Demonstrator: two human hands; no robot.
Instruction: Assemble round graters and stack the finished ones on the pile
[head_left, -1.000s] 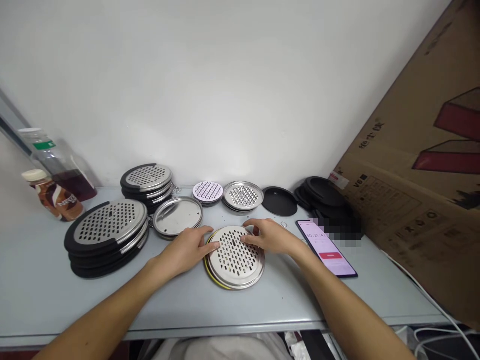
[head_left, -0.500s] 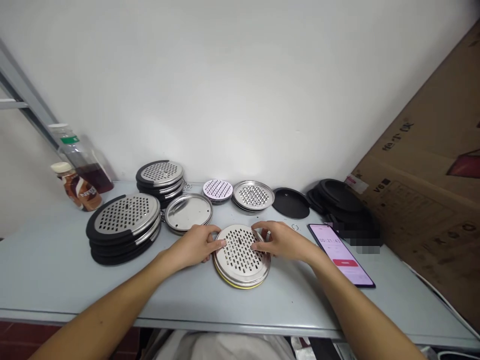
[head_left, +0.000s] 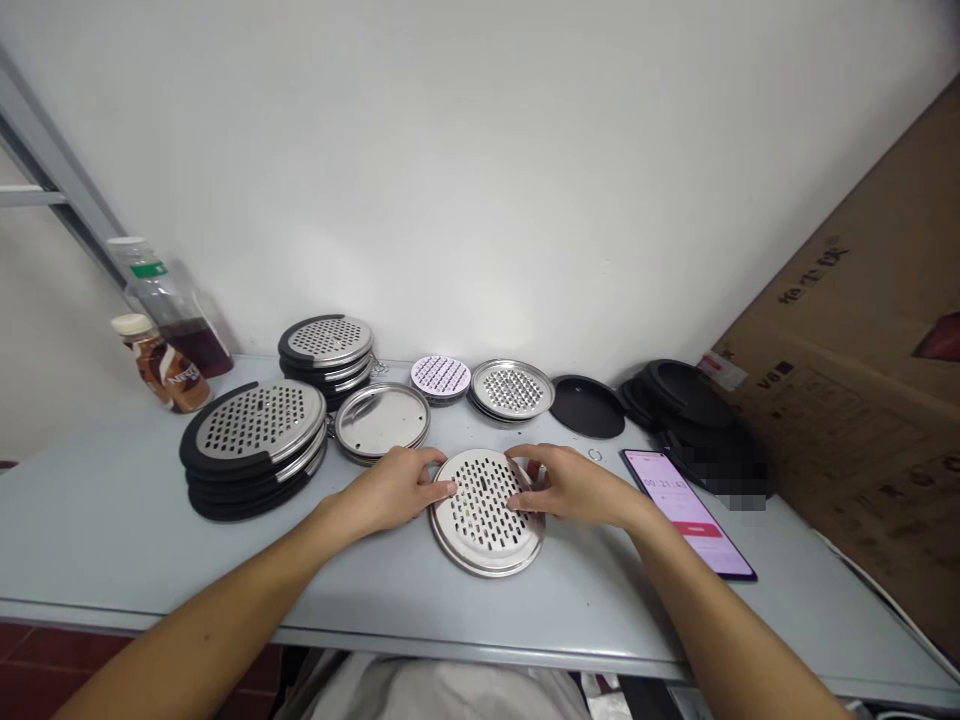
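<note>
Both hands are at a round silver grater disc [head_left: 487,530] with many small slots, lying on the table in front of me. My left hand [head_left: 401,487] grips its upper left edge, thumb on top and fingers curled at the rim. At the opposite edge, my right hand [head_left: 566,487] holds the disc the same way, its thumb resting over the slots. A second metal rim shows under the disc along the near side. The undersides of both hands' fingers are partly hidden.
Stacks of black-edged grater discs [head_left: 259,425] stand left. Behind are plain metal plates [head_left: 382,418], a small white grater disc [head_left: 441,376], another grater disc [head_left: 514,388] and a black round piece [head_left: 589,405]. Right are a phone [head_left: 690,515], black covers [head_left: 694,400] and a carton [head_left: 862,400]. Bottles [head_left: 169,375] stand far left.
The yellow edge beneath the disc's near side no longer shows; a metal rim is seen there now. Both hands keep their grip. The camera view has shifted slightly.
</note>
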